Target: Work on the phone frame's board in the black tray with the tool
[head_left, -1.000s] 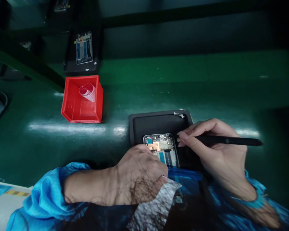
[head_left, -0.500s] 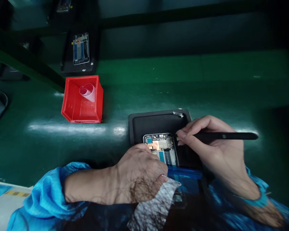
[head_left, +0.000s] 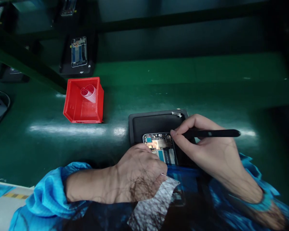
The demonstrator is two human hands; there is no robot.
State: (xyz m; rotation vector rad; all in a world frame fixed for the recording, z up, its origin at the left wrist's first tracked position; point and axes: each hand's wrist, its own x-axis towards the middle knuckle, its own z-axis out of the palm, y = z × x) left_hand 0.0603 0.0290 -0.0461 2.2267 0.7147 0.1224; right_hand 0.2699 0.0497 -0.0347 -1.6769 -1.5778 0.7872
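Note:
An opened phone (head_left: 162, 143) with its circuit board bare lies in a black tray (head_left: 148, 122). My left hand (head_left: 142, 175) rests over the phone's lower left part, its fingers curled. A whitish patterned sheet (head_left: 151, 208) hangs from beneath its curled fingers, which seem closed on it. Between the thumb and fingers of my right hand (head_left: 207, 147) is a pair of black tweezers (head_left: 219, 133). Those fingertips are at the phone's upper right corner; they hide the tweezers' tips, so I cannot tell whether anything is pinched there.
A red bin (head_left: 72, 102) holding a rolled pink mesh sheet (head_left: 89, 93) stands to the left on the green bench (head_left: 115, 144). Behind it, another opened phone (head_left: 79, 51) lies on a black tray. A dark green post (head_left: 33, 64) slants across the upper left.
My right hand has moved left with the tweezers, bringing its fingertips over the phone's upper right corner. My left hand stays nearly still. The view has shifted slightly.

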